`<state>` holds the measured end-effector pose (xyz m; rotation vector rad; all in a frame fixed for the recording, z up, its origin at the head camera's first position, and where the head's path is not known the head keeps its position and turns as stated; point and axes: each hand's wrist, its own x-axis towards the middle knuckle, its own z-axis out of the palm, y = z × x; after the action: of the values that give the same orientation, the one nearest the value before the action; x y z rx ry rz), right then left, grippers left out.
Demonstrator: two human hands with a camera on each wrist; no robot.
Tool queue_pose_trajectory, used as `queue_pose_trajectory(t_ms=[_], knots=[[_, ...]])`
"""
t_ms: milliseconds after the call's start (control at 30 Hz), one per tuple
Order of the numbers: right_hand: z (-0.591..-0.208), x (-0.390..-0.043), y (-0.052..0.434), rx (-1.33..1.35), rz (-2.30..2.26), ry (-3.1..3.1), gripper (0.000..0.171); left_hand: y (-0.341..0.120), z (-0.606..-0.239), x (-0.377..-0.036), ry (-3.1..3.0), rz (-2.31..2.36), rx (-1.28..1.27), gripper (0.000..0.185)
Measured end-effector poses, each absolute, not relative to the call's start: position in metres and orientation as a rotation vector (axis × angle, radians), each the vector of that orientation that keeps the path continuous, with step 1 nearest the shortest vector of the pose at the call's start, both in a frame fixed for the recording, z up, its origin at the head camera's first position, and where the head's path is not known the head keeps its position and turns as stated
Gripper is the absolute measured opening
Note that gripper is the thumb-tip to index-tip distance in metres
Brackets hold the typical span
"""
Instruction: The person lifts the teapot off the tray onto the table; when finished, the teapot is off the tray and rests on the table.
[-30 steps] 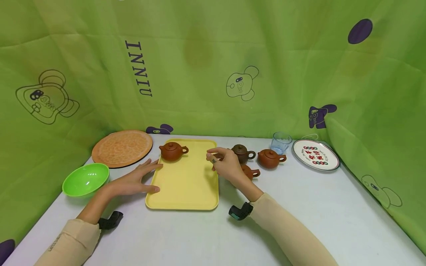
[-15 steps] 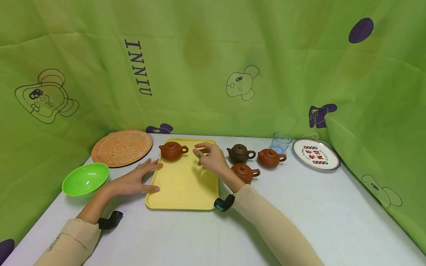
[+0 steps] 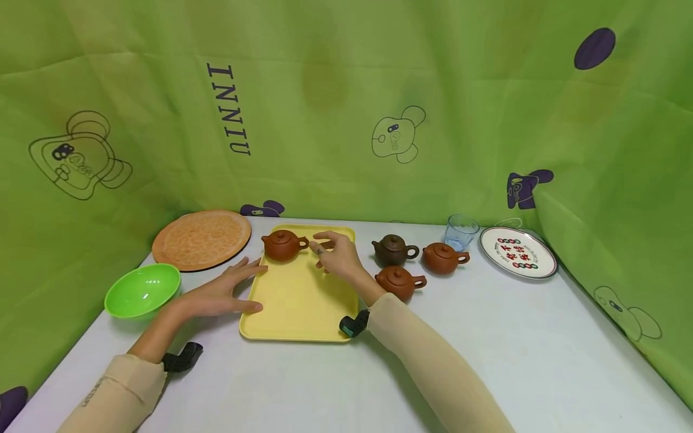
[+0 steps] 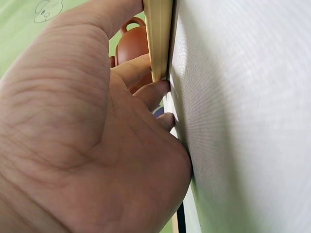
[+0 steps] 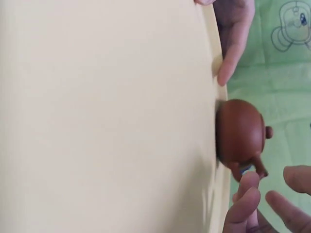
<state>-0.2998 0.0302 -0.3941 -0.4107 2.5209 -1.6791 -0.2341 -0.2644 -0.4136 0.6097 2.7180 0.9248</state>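
Right hand (image 3: 337, 255) hovers loosely open over the yellow tray (image 3: 303, 304), fingertips just short of the handle of the teapot (image 3: 283, 245) at the tray's far left corner. Left hand (image 3: 219, 291) lies flat and open, fingers pressed to the tray's left rim. Best to pinch the handle squarely and keep that rim steadied, since the pot sits close to the edge.

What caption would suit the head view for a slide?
Left hand rests on the yellow tray edge; right hand reaches toward the teapot on it.
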Motion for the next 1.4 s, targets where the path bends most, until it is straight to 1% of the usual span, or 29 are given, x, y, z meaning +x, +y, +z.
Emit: queue_pose_trajectory(t_ms=[233,567,900,1167,1400], knots=[[-0.399,-0.305,0.021,-0.409,-1.686,2.449,0.048,-0.264,-0.412,-0.232,2.720,0.926,0.616,0.090],[-0.402,-0.311,0.008,-0.393,-1.677,2.441,0.047,-0.263,-0.410,-0.233,2.708,0.925,0.597,0.090],[-0.408,-0.316,-0.002,-0.357,-1.750,2.421,0.040,-0.263,-0.411,-0.235,2.708,0.929,0.603,0.088],[-0.408,-0.314,-0.006,-0.224,-1.782,2.470,0.031,-0.264,-0.412,-0.235,2.713,0.927,0.617,0.088],[-0.407,-0.313,-0.010,-0.128,-1.783,2.499,0.029,-0.263,-0.412,-0.234,2.710,0.927,0.619,0.088]])
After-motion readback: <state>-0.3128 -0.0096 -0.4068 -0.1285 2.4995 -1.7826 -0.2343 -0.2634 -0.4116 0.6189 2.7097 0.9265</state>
